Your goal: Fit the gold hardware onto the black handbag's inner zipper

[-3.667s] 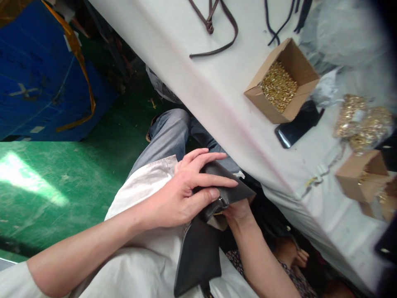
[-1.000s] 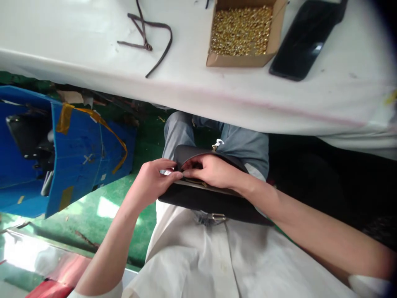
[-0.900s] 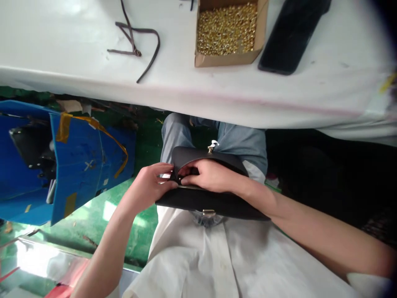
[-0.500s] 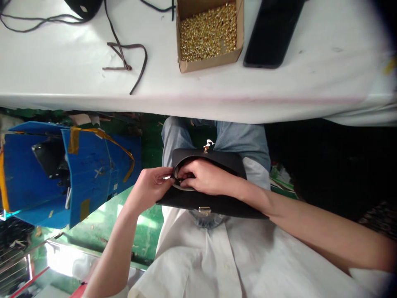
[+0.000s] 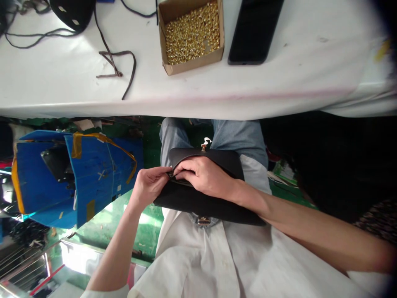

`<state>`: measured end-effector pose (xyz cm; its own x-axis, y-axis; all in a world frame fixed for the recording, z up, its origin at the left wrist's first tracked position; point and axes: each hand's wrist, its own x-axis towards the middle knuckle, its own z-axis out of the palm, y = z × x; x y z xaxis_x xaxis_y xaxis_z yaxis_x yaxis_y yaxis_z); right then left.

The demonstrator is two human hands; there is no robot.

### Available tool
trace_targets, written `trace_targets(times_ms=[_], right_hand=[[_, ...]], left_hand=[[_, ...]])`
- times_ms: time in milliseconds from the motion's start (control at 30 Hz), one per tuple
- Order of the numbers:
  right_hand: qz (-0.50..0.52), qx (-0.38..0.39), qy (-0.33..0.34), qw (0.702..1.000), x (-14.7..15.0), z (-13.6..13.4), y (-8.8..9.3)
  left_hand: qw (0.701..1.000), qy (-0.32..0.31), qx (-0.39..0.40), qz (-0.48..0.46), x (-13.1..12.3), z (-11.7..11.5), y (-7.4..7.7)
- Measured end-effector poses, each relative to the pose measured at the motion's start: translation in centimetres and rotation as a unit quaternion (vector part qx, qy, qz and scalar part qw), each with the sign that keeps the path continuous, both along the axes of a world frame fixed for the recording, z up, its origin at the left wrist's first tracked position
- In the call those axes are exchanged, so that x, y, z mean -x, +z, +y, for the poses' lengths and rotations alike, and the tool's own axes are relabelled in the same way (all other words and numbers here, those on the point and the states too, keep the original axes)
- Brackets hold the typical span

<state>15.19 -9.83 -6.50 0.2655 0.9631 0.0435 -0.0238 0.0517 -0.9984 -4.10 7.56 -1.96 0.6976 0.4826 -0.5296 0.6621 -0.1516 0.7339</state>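
A black handbag (image 5: 211, 205) with its flap folded back toward me lies across my lap. On its far side sits a small gold clasp (image 5: 204, 146) with a bit of white wrapping, and a metal lock plate (image 5: 204, 221) shows at the flap's near edge. My left hand (image 5: 151, 184) pinches the left corner of the bag's opening between thumb and fingers. Close beside it, my right hand (image 5: 203, 174) is closed at the mouth of the bag, fingertips at the same left corner. What its fingertips grip is too small to make out.
On the white-covered table (image 5: 248, 93) ahead stand a cardboard box (image 5: 192, 66) of small gold metal pieces and a black phone (image 5: 256, 33). A dark cord (image 5: 133, 72) lies to their left. A blue corrugated box (image 5: 102, 174) with yellow tape stands on the green floor at left.
My right hand has drawn up out of the bag's opening, and the opening looks narrower. The left hand keeps its pinch at the corner. The camera view has shifted slightly.
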Motion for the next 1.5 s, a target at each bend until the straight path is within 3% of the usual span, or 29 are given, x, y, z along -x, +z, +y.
trace_targets(times_ms=[100,300,467,600,900,1167,1500], right_hand=[[0.021,0.003,-0.02,1.0,0.4,0.0,0.0],[-0.039,-0.01,-0.057,0.998,0.8,-0.1,-0.3],[-0.036,0.012,-0.111,0.993,0.0,-0.9,1.8],[-0.008,0.064,-0.108,0.992,-0.7,-1.8,3.7],[-0.131,0.015,-0.17,0.977,0.0,-3.0,3.5],[-0.173,-0.018,-0.188,0.967,-0.1,-3.0,3.8],[-0.166,0.022,-0.198,0.966,0.2,-3.3,3.8]], left_hand=[[0.999,0.009,0.03,-0.007,-0.4,0.4,-0.2],[0.992,0.027,0.122,-0.008,-2.2,1.7,-0.7],[0.979,0.036,0.198,-0.042,-4.0,2.2,0.0],[0.971,0.005,0.234,-0.05,-4.7,1.8,1.1],[0.965,0.057,0.244,-0.075,-5.2,-0.4,2.2],[0.961,0.033,0.251,-0.113,-5.5,-0.6,2.5],[0.956,0.012,0.261,-0.13,-5.7,-0.6,2.5]])
